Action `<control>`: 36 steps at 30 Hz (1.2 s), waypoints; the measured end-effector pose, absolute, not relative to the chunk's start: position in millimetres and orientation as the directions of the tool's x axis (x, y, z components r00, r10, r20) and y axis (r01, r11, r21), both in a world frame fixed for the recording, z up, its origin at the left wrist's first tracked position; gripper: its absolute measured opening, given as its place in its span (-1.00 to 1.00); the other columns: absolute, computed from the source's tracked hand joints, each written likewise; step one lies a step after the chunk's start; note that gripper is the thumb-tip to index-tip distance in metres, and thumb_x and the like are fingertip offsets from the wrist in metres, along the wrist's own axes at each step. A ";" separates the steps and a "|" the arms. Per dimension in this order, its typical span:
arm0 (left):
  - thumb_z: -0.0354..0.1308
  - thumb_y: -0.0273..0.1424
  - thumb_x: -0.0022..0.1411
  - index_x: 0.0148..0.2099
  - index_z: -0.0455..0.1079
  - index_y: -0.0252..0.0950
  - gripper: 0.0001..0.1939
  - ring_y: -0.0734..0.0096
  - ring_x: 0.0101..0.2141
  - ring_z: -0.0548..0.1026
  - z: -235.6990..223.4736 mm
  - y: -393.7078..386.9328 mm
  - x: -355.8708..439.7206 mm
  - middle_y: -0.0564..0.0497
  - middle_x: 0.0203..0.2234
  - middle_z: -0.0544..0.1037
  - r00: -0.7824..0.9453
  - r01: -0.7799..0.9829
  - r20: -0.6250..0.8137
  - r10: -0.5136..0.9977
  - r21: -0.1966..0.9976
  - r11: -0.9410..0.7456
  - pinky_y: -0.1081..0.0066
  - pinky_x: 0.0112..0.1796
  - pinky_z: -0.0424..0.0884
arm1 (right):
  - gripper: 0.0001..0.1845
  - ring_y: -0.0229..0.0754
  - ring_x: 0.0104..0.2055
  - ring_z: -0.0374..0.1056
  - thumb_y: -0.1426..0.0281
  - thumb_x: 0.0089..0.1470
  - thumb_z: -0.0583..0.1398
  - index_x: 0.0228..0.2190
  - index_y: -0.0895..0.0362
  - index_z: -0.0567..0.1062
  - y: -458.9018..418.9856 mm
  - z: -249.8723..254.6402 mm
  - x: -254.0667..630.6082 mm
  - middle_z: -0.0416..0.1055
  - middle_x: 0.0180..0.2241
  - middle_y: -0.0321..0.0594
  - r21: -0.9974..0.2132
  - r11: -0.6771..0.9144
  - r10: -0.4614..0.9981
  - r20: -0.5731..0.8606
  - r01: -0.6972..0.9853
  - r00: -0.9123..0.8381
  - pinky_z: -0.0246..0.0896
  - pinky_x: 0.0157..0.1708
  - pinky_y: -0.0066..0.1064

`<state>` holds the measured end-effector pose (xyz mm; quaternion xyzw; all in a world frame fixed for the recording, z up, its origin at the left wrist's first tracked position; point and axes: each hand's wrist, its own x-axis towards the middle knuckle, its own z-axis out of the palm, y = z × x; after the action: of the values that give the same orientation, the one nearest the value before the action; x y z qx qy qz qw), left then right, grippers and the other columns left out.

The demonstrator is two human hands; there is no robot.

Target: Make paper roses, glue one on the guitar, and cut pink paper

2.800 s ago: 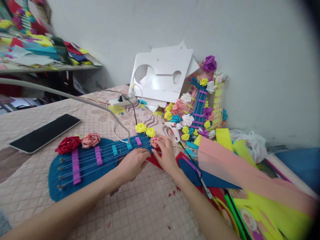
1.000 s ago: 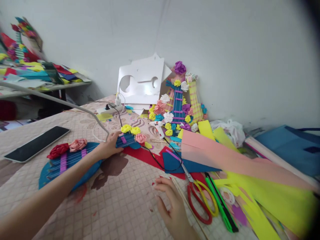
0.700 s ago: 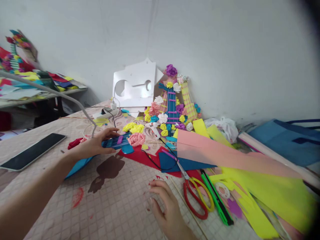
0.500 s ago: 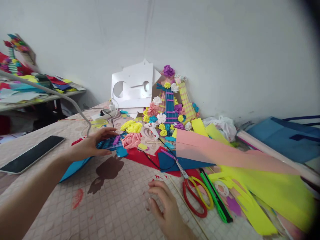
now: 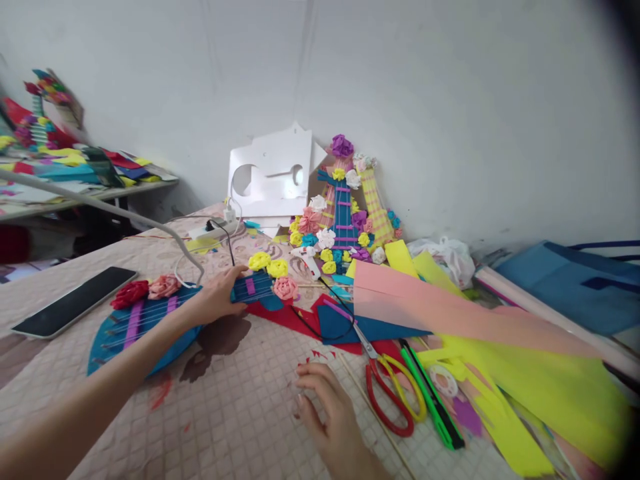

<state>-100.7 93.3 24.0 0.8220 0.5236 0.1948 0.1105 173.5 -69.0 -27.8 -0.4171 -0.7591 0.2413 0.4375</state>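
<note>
My left hand (image 5: 216,298) is closed round the neck of a blue foam guitar (image 5: 125,323) that lies on the quilted tabletop (image 5: 240,413). The guitar has purple bars, thin strings, red and pink paper roses (image 5: 145,290) at its body end, and yellow (image 5: 269,265) and pink roses (image 5: 286,288) at its head. My right hand (image 5: 325,410) rests on the tabletop nearer to me, fingers loosely apart and holding nothing. Red-and-yellow scissors (image 5: 387,387) lie just right of it.
A glue gun (image 5: 306,257) with a black cord, finished flower-covered guitars (image 5: 345,213) and white cut boards (image 5: 273,177) stand by the wall. Pink, yellow, blue and red foam sheets (image 5: 450,313) cover the right side. A dark tablet (image 5: 73,300) lies at left; a green cutter (image 5: 433,400) lies beside the scissors.
My right hand left the guitar head and came down onto the tabletop near me. My left hand tilted the guitar up on its edge, then laid it flat again.
</note>
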 end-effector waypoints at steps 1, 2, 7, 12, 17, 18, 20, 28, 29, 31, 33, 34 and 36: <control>0.13 -0.26 0.02 0.19 0.03 -0.33 -0.30 0.00 0.07 0.29 19.3 98.0 -98.5 -0.24 0.09 0.29 0.363 0.832 0.210 0.908 0.365 -0.417 0.10 0.03 0.24 | -0.61 -0.17 0.00 0.30 0.63 -0.01 0.06 -0.16 0.04 0.38 -69.1 -28.6 173.5 0.34 -0.10 -0.14 -0.732 0.533 0.846 0.461 0.423 -0.268 0.24 0.00 -0.34; 0.12 -0.26 0.01 0.18 0.03 -0.34 -0.29 -0.02 0.07 0.28 15.5 102.8 -96.0 -0.25 0.09 0.28 0.343 0.850 0.203 0.917 0.348 -0.395 0.08 0.01 0.24 | -0.62 -0.16 0.00 0.29 0.63 -0.01 0.06 -0.16 0.05 0.39 -69.1 -29.4 173.6 0.34 -0.10 -0.14 -0.732 0.532 0.846 0.460 0.424 -0.268 0.23 0.00 -0.34; 0.16 -0.30 -0.05 0.15 0.05 -0.35 -0.29 -0.04 0.01 0.33 7.7 125.5 -82.6 -0.24 0.00 0.35 0.237 0.916 0.141 0.961 0.298 -0.269 0.09 -0.03 0.27 | -0.61 -0.18 -0.01 0.29 0.65 -0.01 0.06 -0.16 0.06 0.39 -67.7 -32.4 174.4 0.34 -0.10 -0.16 -0.735 0.526 0.851 0.449 0.428 -0.274 0.21 0.01 -0.36; 0.16 -0.33 -0.02 0.13 0.10 -0.37 -0.35 -0.18 0.01 0.32 4.0 138.2 -77.3 -0.31 -0.02 0.36 0.149 0.941 0.144 0.978 0.283 -0.185 0.06 -0.08 0.28 | -0.65 -0.18 -0.01 0.29 0.64 0.02 0.07 -0.18 0.06 0.39 -66.8 -32.3 173.2 0.35 -0.11 -0.16 -0.739 0.520 0.854 0.446 0.429 -0.266 0.20 0.01 -0.37; 0.15 -0.34 0.01 0.11 0.16 -0.34 -0.41 -0.29 -0.02 0.32 -1.0 142.3 -77.0 -0.34 -0.03 0.35 0.076 0.960 0.146 0.986 0.256 -0.112 -0.07 -0.14 0.27 | -0.66 -0.19 -0.02 0.30 0.62 0.05 0.07 -0.17 0.05 0.40 -66.5 -32.1 172.4 0.35 -0.11 -0.16 -0.740 0.512 0.859 0.438 0.437 -0.266 0.21 0.00 -0.37; 0.16 -0.32 0.02 0.11 0.17 -0.36 -0.40 -0.31 -0.01 0.32 -2.0 142.1 -77.4 -0.36 -0.03 0.35 0.073 0.962 0.146 0.987 0.252 -0.108 -0.10 -0.14 0.27 | -0.66 -0.19 -0.02 0.30 0.62 0.05 0.07 -0.17 0.05 0.40 -66.2 -32.2 172.5 0.35 -0.11 -0.16 -0.739 0.510 0.860 0.437 0.440 -0.263 0.21 0.00 -0.37; 0.18 -0.28 0.02 0.13 0.15 -0.39 -0.36 -0.32 -0.01 0.31 -4.1 139.4 -78.8 -0.39 -0.02 0.34 0.084 0.962 0.149 0.985 0.245 -0.119 -0.11 -0.13 0.27 | -0.67 -0.19 -0.02 0.30 0.61 0.05 0.07 -0.18 0.05 0.41 -65.5 -32.4 172.7 0.36 -0.11 -0.16 -0.736 0.508 0.861 0.442 0.448 -0.250 0.21 -0.01 -0.37; 0.11 -0.41 0.12 0.16 0.14 -0.46 -0.44 -0.03 0.09 0.27 -14.1 90.4 -65.1 -0.33 0.06 0.32 0.279 0.918 0.293 0.915 0.197 -0.343 0.13 0.04 0.22 | -0.83 -0.23 -0.27 0.36 0.53 0.11 0.05 -0.29 0.11 0.41 -63.2 -31.3 176.3 0.41 -0.32 -0.21 -0.775 0.421 0.906 0.386 0.471 -0.175 0.25 -0.28 -0.48; 0.09 -0.43 0.13 0.14 0.18 -0.46 -0.48 -0.01 0.09 0.26 -15.3 84.0 -59.9 -0.31 0.07 0.32 0.310 0.903 0.329 0.892 0.190 -0.385 0.14 0.05 0.21 | -0.85 -0.26 -0.35 0.34 0.50 0.13 0.05 -0.33 0.12 0.40 -63.4 -31.2 177.2 0.40 -0.40 -0.25 -0.786 0.381 0.924 0.348 0.486 -0.162 0.22 -0.36 -0.50; 0.06 -0.47 0.14 0.09 0.25 -0.43 -0.56 0.05 0.06 0.30 -17.0 75.8 -49.1 -0.25 0.04 0.38 0.370 0.868 0.363 0.855 0.194 -0.458 0.16 0.06 0.22 | -0.84 -0.29 -0.48 0.28 0.43 0.17 0.04 -0.42 0.13 0.38 -64.5 -31.0 179.0 0.33 -0.54 -0.33 -0.793 0.316 0.948 0.290 0.521 -0.134 0.14 -0.47 -0.52; 0.02 -0.52 0.14 0.00 0.33 -0.37 -0.65 0.11 0.03 0.33 -17.2 74.8 -39.3 -0.18 0.00 0.43 0.421 0.835 0.383 0.822 0.190 -0.516 0.18 0.03 0.26 | -0.74 -0.31 -0.55 0.21 0.35 0.20 0.02 -0.49 0.13 0.36 -66.7 -31.6 180.4 0.25 -0.61 -0.36 -0.794 0.281 0.958 0.270 0.540 -0.102 0.05 -0.54 -0.52; 0.00 -0.55 0.13 -0.05 0.36 -0.34 -0.68 0.13 0.02 0.33 -16.4 77.0 -35.1 -0.16 -0.01 0.44 0.437 0.826 0.393 0.809 0.180 -0.534 0.18 0.01 0.27 | -0.70 -0.32 -0.58 0.18 0.32 0.21 0.00 -0.52 0.14 0.35 -68.3 -32.1 180.8 0.21 -0.64 -0.38 -0.800 0.268 0.961 0.263 0.537 -0.087 0.02 -0.57 -0.52; -0.04 -0.60 0.11 -0.14 0.38 -0.31 -0.71 0.11 0.04 0.30 -13.4 85.8 -28.7 -0.13 0.00 0.43 0.438 0.830 0.417 0.797 0.154 -0.537 0.16 -0.01 0.27 | -0.66 -0.33 -0.61 0.14 0.28 0.22 -0.02 -0.52 0.14 0.35 -72.1 -34.0 181.2 0.16 -0.67 -0.40 -0.827 0.239 0.969 0.235 0.509 -0.074 -0.02 -0.60 -0.52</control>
<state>-28.7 85.8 -13.4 0.8472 0.4799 0.2251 -0.0368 181.2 -72.1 -34.0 -0.5473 -0.6754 0.2842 0.4045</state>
